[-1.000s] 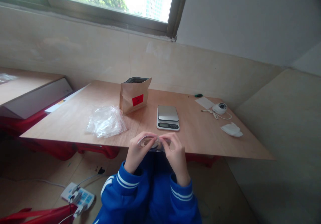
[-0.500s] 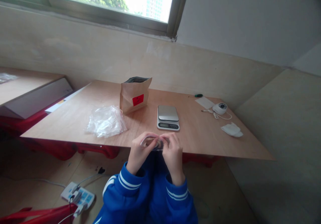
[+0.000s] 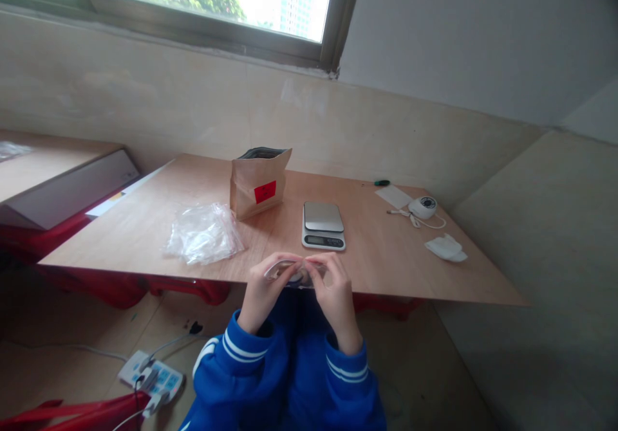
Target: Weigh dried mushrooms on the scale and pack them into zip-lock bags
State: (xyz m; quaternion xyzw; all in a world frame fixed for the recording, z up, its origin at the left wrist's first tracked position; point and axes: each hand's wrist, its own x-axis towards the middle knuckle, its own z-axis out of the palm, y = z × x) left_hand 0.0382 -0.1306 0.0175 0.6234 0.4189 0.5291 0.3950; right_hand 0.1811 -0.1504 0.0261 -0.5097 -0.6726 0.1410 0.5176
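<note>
A small clear plastic bag [image 3: 300, 281] is stretched between my hands at the table's front edge. My left hand [image 3: 261, 293] pinches its left part, and my right hand [image 3: 335, 294] pinches its right part. The fingertips of both hands almost meet at its top edge. Whatever may be inside the bag is too small to make out. Just beyond my hands sits a kitchen scale [image 3: 323, 225] with a bare metal plate. Left of it stands an open brown paper pouch [image 3: 244, 190] with a red label. A pile of clear plastic bags [image 3: 205, 233] lies in front of the pouch.
At the right of the wooden table [image 3: 386, 270] are a white dome camera [image 3: 423, 208] with its cable, a crumpled white tissue [image 3: 447, 248], a white card [image 3: 393, 196] and a green-handled screwdriver [image 3: 382, 183]. A power strip [image 3: 154, 376] lies on the floor at left.
My hands have spread slightly apart, and more of the plastic bag shows between them. The things on the table have stayed in place.
</note>
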